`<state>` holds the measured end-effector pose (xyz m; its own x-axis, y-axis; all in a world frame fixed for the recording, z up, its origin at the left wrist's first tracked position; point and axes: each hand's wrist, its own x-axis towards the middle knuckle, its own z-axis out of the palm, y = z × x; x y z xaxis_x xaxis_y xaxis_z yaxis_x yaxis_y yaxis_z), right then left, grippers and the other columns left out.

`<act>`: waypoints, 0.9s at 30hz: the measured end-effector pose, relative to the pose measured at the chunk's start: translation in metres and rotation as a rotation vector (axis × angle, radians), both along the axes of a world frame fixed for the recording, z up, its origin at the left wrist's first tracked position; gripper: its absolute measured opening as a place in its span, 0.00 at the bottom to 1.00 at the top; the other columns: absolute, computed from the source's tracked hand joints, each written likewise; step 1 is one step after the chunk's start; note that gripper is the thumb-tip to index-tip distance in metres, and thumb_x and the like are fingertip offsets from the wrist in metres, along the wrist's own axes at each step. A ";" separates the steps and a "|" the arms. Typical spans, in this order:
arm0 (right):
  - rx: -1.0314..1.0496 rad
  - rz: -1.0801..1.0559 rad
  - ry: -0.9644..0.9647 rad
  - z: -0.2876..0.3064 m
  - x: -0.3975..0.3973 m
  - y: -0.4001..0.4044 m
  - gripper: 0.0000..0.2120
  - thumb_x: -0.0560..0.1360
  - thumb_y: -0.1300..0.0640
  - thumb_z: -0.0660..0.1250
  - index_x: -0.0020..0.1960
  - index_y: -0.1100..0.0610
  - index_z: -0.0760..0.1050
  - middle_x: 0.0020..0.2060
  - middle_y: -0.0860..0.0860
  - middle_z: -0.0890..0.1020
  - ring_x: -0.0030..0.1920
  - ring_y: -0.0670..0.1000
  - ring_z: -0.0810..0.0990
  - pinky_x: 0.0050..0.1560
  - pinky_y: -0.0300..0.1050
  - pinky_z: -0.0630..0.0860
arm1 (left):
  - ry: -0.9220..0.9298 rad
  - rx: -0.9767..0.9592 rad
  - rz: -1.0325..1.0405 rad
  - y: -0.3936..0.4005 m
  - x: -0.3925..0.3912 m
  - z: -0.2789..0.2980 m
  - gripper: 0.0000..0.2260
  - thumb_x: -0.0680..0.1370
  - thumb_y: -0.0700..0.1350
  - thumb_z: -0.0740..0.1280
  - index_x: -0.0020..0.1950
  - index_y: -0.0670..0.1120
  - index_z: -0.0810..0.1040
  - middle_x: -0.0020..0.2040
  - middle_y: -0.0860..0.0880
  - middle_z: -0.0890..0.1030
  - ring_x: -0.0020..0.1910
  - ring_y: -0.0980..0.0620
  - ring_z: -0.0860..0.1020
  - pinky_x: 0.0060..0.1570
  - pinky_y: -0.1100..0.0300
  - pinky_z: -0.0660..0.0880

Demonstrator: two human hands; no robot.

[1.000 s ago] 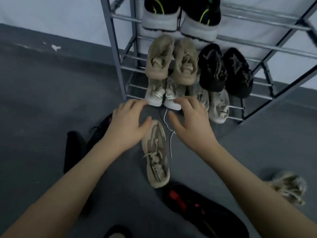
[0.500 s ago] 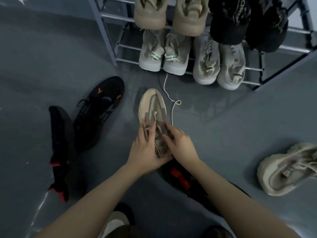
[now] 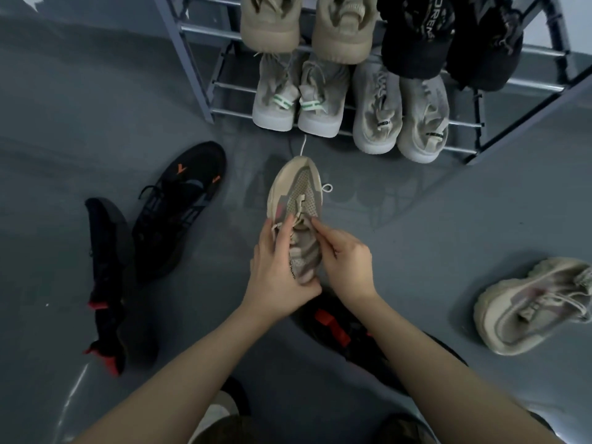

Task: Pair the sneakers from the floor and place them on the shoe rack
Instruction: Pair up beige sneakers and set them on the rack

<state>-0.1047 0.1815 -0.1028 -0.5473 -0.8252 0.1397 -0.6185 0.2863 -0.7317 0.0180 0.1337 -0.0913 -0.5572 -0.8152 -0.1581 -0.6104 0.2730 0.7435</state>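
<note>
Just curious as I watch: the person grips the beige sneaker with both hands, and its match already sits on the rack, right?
Not quite. Both hands, left and right, do grip the beige sneaker, but the head view shows its match lying on the floor at the right, not on the rack.

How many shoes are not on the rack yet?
5: tan shoe in both hands, another tan at right, two black at left, one black under the arms.
</note>
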 end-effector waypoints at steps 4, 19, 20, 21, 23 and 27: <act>-0.115 -0.057 -0.140 0.033 0.000 0.021 0.13 0.75 0.64 0.66 0.58 0.54 0.80 0.50 0.49 0.84 0.49 0.48 0.83 0.51 0.51 0.79 | 0.054 0.032 -0.050 0.011 -0.002 0.017 0.48 0.61 0.58 0.74 0.73 0.61 0.49 0.71 0.47 0.57 0.67 0.48 0.66 0.63 0.46 0.68; -0.204 -0.410 -0.454 0.066 -0.063 0.121 0.13 0.77 0.63 0.65 0.59 0.56 0.79 0.53 0.46 0.83 0.55 0.40 0.80 0.55 0.35 0.75 | 0.190 -0.101 -0.278 0.069 -0.083 0.045 0.39 0.62 0.55 0.69 0.71 0.61 0.58 0.67 0.52 0.65 0.62 0.49 0.64 0.63 0.53 0.61; -0.196 -0.426 -0.448 0.063 -0.069 0.127 0.13 0.77 0.63 0.65 0.59 0.56 0.79 0.53 0.46 0.83 0.55 0.40 0.80 0.56 0.35 0.74 | 0.171 -0.087 -0.311 0.074 -0.090 0.042 0.39 0.62 0.55 0.69 0.71 0.61 0.58 0.67 0.52 0.64 0.62 0.48 0.63 0.63 0.53 0.61; -0.188 -0.445 -0.440 0.060 -0.075 0.134 0.13 0.77 0.63 0.65 0.59 0.56 0.79 0.54 0.47 0.83 0.55 0.41 0.80 0.56 0.36 0.75 | 0.138 -0.067 -0.354 0.079 -0.098 0.038 0.41 0.62 0.55 0.71 0.72 0.61 0.57 0.67 0.51 0.64 0.62 0.48 0.63 0.63 0.52 0.60; -0.175 -0.478 -0.429 0.055 -0.087 0.147 0.12 0.77 0.64 0.64 0.59 0.56 0.79 0.54 0.48 0.83 0.55 0.41 0.80 0.57 0.36 0.75 | 0.058 0.002 -0.430 0.088 -0.114 0.030 0.46 0.61 0.56 0.74 0.73 0.62 0.53 0.68 0.50 0.62 0.62 0.47 0.61 0.64 0.52 0.59; -0.090 -0.410 -0.433 0.047 -0.114 0.174 0.13 0.76 0.65 0.65 0.60 0.57 0.78 0.51 0.47 0.83 0.51 0.36 0.79 0.52 0.30 0.73 | 0.055 -0.045 -0.429 0.105 -0.138 0.017 0.44 0.61 0.53 0.75 0.73 0.60 0.56 0.64 0.50 0.66 0.60 0.46 0.64 0.59 0.56 0.58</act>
<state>-0.2187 0.3554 -0.0554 -0.8411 -0.5301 -0.1073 -0.1113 0.3638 -0.9248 -0.1203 0.2388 -0.0740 -0.8536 -0.5134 -0.0881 -0.3942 0.5261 0.7536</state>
